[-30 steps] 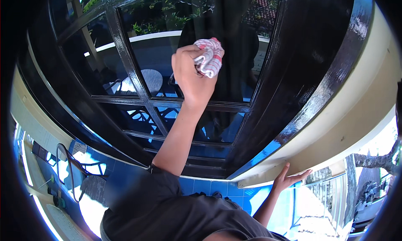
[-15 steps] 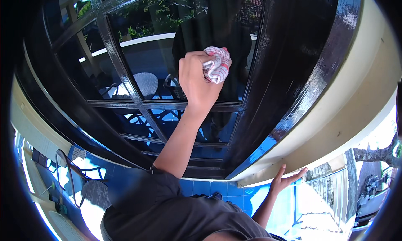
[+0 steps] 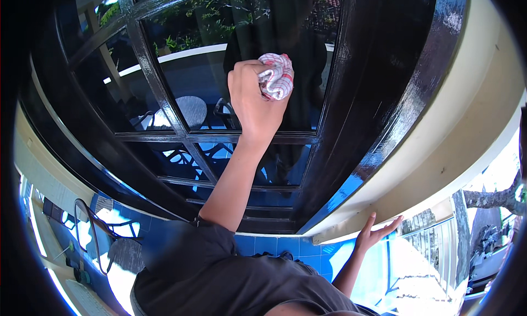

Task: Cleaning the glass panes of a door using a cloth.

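Observation:
My left hand (image 3: 253, 99) is raised against a glass pane (image 3: 203, 74) of a glossy black-framed door. It is shut on a crumpled white cloth with red checks (image 3: 276, 81), which is pressed to the glass. My right hand (image 3: 377, 235) is down at the lower right. Its fingers are spread flat on the cream wall (image 3: 439, 151) beside the black door frame (image 3: 379, 96). The glass reflects greenery, a round table and chairs.
Black glazing bars (image 3: 164, 135) split the door into panes. Blue floor tiles (image 3: 274, 244) lie below it. A black wire-frame chair (image 3: 93, 233) stands at the lower left. A railing and a tree (image 3: 488, 198) are in sunlight at the far right.
My left hand has slid the cloth a little to the right and down across the pane. My right hand has stayed on the wall.

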Demonstrator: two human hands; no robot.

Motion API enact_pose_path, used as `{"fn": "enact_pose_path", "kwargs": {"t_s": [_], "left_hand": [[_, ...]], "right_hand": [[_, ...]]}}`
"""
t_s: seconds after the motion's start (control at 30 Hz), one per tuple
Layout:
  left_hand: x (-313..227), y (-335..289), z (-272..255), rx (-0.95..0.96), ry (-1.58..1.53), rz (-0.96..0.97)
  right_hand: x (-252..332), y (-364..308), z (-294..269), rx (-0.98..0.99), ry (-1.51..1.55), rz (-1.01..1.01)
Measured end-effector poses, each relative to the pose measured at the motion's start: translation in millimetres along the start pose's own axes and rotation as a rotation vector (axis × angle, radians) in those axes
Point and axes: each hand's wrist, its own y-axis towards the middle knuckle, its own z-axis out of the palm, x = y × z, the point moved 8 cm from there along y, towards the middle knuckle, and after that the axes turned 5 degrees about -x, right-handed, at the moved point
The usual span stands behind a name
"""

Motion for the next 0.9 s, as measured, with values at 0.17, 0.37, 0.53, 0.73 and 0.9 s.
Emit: {"fn": "enact_pose_path", "kwargs": {"t_s": [0.17, 0.37, 0.53, 0.73, 0.9], "left_hand": [[7, 8, -10, -0.079, 0.0, -0.02], [3, -5, 3, 0.058, -0.024, 0.004], [9, 6, -14, -0.124, -0.001, 0.033], [15, -1, -14, -0.042, -0.027, -0.019], [9, -6, -16, -0.056, 0.014, 0.054]], "right_hand": [[-5, 1, -1, 0.0, 0.001, 0.02], [0, 1, 0, 0.014, -0.003, -0.007], [2, 2, -2, 0.01, 0.022, 0.011], [0, -1, 1, 0.042, 0.03, 0.012], [-2, 1, -5, 0.045, 0.034, 0.039]]}}
